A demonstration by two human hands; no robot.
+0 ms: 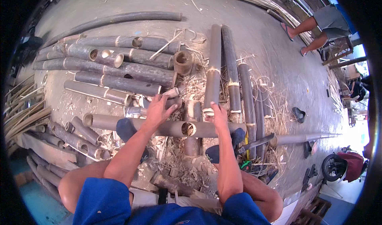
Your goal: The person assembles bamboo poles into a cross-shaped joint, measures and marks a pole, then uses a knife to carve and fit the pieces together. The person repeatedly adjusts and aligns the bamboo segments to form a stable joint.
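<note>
My right hand (218,117) has its fingers at the near cut end of a long bamboo tube (213,72), which points away from me. My left hand (158,110) is open, its fingers spread beside a short cut bamboo piece (171,92) and holding nothing I can see. Below both hands a bamboo tube with a round hole (165,127) lies crosswise, between my feet and over another short bamboo section (193,147). To the right of the tube in my right hand lies a second dark bamboo pole (230,68).
Several dark bamboo poles (139,72) lie to the left. Wood shavings (195,84) cover the middle floor. At right lie a long-bladed tool (258,142), a pointed pole (296,139) and a sandal (299,115). Another person's legs (306,26) show far right, a motorbike (343,166) nearer.
</note>
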